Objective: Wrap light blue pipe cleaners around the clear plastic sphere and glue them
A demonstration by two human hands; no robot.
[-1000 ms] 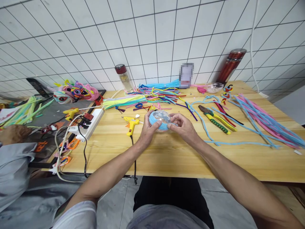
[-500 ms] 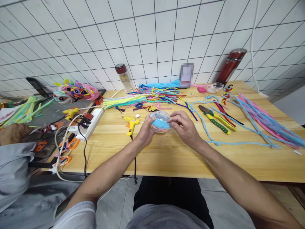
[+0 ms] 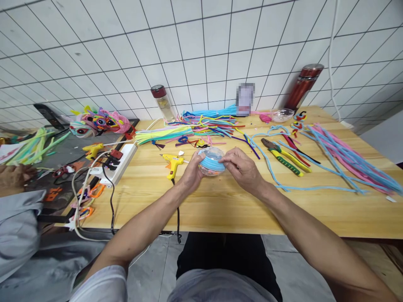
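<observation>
A clear plastic half-ball (image 3: 211, 170) with rows of blue pipe cleaner (image 3: 213, 162) across its side is held just above the table. My left hand (image 3: 192, 171) grips its left side, with the thumb on the near rim. At the right rim my right hand (image 3: 241, 166) is closed in a pinch at the end of the blue rows; its fingertips partly hide what they hold. Orange and other bright bits show through the plastic below the blue. A yellow glue gun (image 3: 172, 163) lies just left of my left hand, its black cord running off the table's front edge.
Bundles of coloured pipe cleaners (image 3: 189, 131) lie behind my hands. Green-and-yellow pliers (image 3: 285, 158) and blue and pink pipe cleaners (image 3: 349, 155) are on the right. A power strip (image 3: 121, 165) with cables, a glass bottle (image 3: 163, 104), a red thermos (image 3: 304, 88) and a co-worker's hand (image 3: 14, 178) are also around.
My right fingers have shifted slightly left along the rim and curled in more. My left hand keeps its grip on the half-ball. The co-worker's hand has moved a little.
</observation>
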